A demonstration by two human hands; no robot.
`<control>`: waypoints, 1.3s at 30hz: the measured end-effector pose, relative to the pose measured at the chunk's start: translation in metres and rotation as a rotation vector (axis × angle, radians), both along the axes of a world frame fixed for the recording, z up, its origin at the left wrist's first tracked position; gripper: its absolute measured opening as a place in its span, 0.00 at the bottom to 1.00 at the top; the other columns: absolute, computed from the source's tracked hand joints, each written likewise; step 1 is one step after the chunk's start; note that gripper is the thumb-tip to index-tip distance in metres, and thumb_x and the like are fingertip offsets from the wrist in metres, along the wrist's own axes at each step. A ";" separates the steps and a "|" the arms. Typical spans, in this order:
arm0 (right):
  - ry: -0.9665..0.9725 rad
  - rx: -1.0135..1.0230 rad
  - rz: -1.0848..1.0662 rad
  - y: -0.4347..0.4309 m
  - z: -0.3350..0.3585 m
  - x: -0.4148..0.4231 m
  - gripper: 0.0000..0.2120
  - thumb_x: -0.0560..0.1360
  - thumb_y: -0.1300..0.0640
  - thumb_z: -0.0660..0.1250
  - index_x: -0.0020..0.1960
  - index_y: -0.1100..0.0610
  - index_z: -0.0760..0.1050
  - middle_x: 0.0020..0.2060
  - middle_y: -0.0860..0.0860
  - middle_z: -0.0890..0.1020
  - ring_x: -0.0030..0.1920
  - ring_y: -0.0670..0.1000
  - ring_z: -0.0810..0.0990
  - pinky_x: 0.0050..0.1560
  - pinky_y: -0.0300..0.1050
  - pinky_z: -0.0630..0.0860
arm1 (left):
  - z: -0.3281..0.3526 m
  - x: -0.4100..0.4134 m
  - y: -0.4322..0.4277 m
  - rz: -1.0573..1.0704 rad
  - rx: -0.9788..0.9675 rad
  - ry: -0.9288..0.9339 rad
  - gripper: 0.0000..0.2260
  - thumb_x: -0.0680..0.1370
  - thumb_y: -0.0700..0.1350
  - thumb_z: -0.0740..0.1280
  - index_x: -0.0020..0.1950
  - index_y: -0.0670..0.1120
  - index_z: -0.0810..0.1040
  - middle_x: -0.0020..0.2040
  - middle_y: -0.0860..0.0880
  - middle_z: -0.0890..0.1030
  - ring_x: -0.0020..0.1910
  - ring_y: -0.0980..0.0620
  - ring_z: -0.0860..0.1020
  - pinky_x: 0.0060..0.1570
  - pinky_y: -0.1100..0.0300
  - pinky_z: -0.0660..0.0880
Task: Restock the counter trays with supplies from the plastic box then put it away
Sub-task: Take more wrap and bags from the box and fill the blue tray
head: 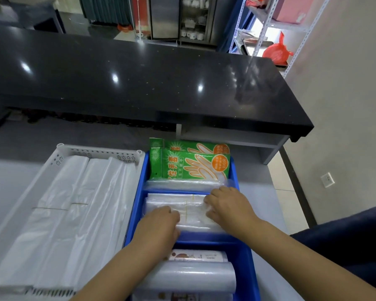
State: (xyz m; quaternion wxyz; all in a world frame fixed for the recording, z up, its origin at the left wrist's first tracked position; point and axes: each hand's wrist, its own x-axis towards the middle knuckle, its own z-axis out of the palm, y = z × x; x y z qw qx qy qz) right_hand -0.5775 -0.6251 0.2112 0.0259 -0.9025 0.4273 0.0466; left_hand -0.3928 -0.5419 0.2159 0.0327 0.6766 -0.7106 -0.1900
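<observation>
Hands point(204, 213) flat, fingers spread on clear bags point(191, 208) in blue tray point(137, 205), behind them 2 green glove packs point(190, 167) marked "手套".

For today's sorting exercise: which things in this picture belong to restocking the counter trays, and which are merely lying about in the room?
Part of the job:
blue tray
white tray of white bags
clear bag stack under the left hand and right hand
green glove packs
rolls

Lying about:
black counter
red bag
metal shelving
</observation>
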 end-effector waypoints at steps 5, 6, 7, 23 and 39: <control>0.020 -0.020 -0.056 0.001 -0.009 0.003 0.15 0.73 0.51 0.61 0.56 0.54 0.76 0.53 0.51 0.79 0.54 0.54 0.72 0.56 0.48 0.67 | 0.004 0.002 -0.004 0.016 0.102 -0.062 0.04 0.76 0.45 0.61 0.48 0.49 0.75 0.47 0.50 0.80 0.45 0.50 0.77 0.45 0.55 0.75; 0.021 -0.020 -0.065 0.001 -0.010 0.002 0.14 0.73 0.51 0.61 0.55 0.54 0.77 0.52 0.51 0.79 0.54 0.53 0.72 0.56 0.48 0.67 | 0.003 0.003 -0.005 0.011 0.139 -0.080 0.05 0.76 0.45 0.61 0.47 0.49 0.76 0.47 0.50 0.80 0.45 0.49 0.78 0.46 0.55 0.75; 0.022 -0.019 -0.070 0.001 -0.010 0.001 0.13 0.73 0.51 0.61 0.54 0.54 0.77 0.51 0.51 0.80 0.53 0.53 0.72 0.56 0.48 0.67 | 0.002 0.003 -0.005 0.006 0.162 -0.095 0.05 0.76 0.45 0.61 0.47 0.49 0.76 0.47 0.49 0.80 0.45 0.50 0.78 0.46 0.55 0.75; -0.041 0.037 0.067 0.018 -0.005 -0.021 0.13 0.74 0.45 0.61 0.52 0.51 0.77 0.49 0.48 0.82 0.49 0.50 0.74 0.54 0.45 0.66 | -0.007 0.029 -0.017 -0.061 -0.149 -0.293 0.13 0.73 0.40 0.63 0.57 0.48 0.71 0.56 0.50 0.74 0.54 0.48 0.72 0.49 0.59 0.66; -0.100 -0.015 0.010 -0.008 -0.003 -0.021 0.13 0.76 0.49 0.56 0.54 0.51 0.75 0.51 0.49 0.80 0.47 0.51 0.77 0.50 0.44 0.70 | -0.001 0.027 -0.015 -0.031 -0.182 -0.331 0.17 0.68 0.41 0.70 0.57 0.46 0.76 0.58 0.48 0.77 0.55 0.48 0.76 0.53 0.58 0.72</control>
